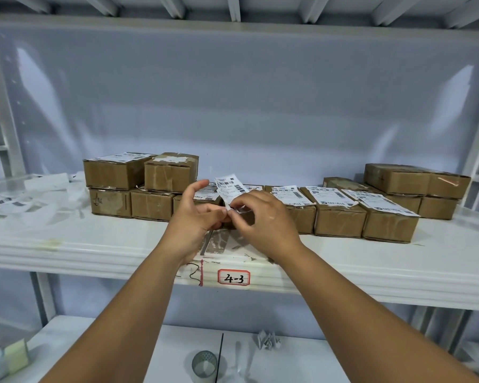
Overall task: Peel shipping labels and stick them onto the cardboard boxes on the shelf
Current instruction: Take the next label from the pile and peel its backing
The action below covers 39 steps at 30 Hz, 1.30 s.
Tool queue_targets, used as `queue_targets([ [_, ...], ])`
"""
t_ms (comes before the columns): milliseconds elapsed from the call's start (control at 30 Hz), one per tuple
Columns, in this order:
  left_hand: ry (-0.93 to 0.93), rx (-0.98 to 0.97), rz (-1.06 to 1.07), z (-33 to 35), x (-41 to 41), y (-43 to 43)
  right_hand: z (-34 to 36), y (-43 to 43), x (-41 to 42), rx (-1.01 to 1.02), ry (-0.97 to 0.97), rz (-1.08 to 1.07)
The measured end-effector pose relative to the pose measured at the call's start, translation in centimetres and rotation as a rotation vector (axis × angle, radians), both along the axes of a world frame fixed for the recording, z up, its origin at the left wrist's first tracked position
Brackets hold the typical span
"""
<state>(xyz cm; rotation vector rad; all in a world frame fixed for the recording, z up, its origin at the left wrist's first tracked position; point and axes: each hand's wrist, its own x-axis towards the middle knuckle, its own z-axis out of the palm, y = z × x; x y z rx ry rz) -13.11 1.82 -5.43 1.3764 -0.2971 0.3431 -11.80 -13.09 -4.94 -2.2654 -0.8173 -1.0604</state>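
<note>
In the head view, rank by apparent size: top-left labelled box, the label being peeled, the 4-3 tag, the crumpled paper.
1. top-left labelled box
2. held label
3. 4-3 tag and crumpled paper look alike; not ranked.

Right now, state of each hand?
Left hand: pinches the lower end of the label.
Right hand: pinches the same end of the label.
</note>
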Motion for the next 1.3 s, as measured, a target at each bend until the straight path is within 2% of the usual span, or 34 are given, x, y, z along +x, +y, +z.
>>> queue_targets([
  [233, -0.061, 0.038, 0.001, -0.12, -0.17, -0.14, -0.2, 0.18, 0.37, -0.007, -0.048, -0.005],
  [633, -0.031, 0.022, 0.017, 0.02, -0.54, -0.33, -0.14, -0.1, 0.27, -0.063, -0.023, -0.008],
  [1300, -0.02, 0.035, 0.0, 0.11, -0.65, -0.32, -0.24, 0.1, 0.35, -0.009, -0.034, 0.018],
])
